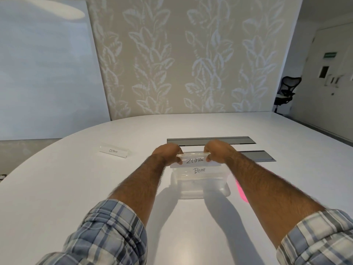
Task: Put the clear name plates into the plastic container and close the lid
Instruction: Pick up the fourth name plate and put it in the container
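Three clear name plates: ZEBRA plate [193, 160] at frame centre, over the far rim of the one clear plastic container [202, 189]; BEAR plate [199, 170] inside it; third plate [115, 151] apart, centre-left on the white bench [76, 188]. ZEBRA plate pinched at either end by left grip [168, 153] and right grip [216, 150], fingers curled. One pink lid [241, 190] just right of the container.

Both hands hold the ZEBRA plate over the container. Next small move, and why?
Probably lower the ZEBRA plate into the container, by the BEAR plate, and let go: the left hand and right hand pinch its ends just over it.
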The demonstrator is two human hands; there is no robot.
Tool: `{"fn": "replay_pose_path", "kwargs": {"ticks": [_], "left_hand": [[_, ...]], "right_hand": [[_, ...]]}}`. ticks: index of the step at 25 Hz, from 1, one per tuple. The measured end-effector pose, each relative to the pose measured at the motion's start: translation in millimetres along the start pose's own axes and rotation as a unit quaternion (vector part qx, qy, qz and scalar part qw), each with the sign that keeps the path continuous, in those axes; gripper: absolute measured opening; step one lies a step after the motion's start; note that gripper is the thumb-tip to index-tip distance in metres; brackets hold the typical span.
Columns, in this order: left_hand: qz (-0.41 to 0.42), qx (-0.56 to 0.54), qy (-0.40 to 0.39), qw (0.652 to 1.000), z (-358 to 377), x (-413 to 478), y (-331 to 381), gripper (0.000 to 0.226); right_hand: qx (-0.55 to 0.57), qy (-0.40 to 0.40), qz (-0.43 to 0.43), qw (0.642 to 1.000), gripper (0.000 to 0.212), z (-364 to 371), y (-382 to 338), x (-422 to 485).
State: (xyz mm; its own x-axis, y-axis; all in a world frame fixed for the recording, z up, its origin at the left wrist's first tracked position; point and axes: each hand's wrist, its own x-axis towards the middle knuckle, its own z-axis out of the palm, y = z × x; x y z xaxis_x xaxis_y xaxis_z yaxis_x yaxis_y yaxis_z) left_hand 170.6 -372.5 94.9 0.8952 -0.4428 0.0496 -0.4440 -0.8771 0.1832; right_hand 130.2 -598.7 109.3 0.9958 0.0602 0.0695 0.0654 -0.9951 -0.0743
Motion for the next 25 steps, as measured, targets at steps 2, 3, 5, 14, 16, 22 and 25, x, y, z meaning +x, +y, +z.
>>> {"fn": "replay_pose_path", "kwargs": {"ticks": [2,3,5,14,16,22,25], "left_hand": [[0.004,0.005,-0.007,1.000,8.5,5.5,11.2,0.042],[0.005,0.007,-0.009,1.000,12.8,7.7,15.3,0.042],[0.005,0.010,-0.015,1.000,21.0,10.5,21.3,0.040],[-0.012,0.025,-0.051,0.998,36.2,21.1,25.7,0.032],[-0.009,0.040,-0.064,0.997,40.4,24.4,25.0,0.031],[-0.002,0.074,-0.080,0.994,51.1,35.9,27.7,0.034],[0.001,0.080,-0.087,0.993,54.3,41.6,28.4,0.035]], "right_hand": [[0.002,-0.007,0.006,1.000,0.035,7.1,13.4,-2.6],[0.000,-0.008,0.005,1.000,0.036,10.2,18.5,-3.9],[-0.004,-0.015,0.002,1.000,0.036,16.7,26.1,-5.4],[0.002,-0.045,0.000,0.999,0.038,33.3,35.4,7.2],[-0.001,-0.053,-0.001,0.999,0.039,37.0,35.7,10.6],[0.002,-0.088,-0.001,0.996,0.040,43.5,40.5,19.7],[-0.006,-0.111,-0.011,0.994,0.039,45.9,40.0,23.2]]}}
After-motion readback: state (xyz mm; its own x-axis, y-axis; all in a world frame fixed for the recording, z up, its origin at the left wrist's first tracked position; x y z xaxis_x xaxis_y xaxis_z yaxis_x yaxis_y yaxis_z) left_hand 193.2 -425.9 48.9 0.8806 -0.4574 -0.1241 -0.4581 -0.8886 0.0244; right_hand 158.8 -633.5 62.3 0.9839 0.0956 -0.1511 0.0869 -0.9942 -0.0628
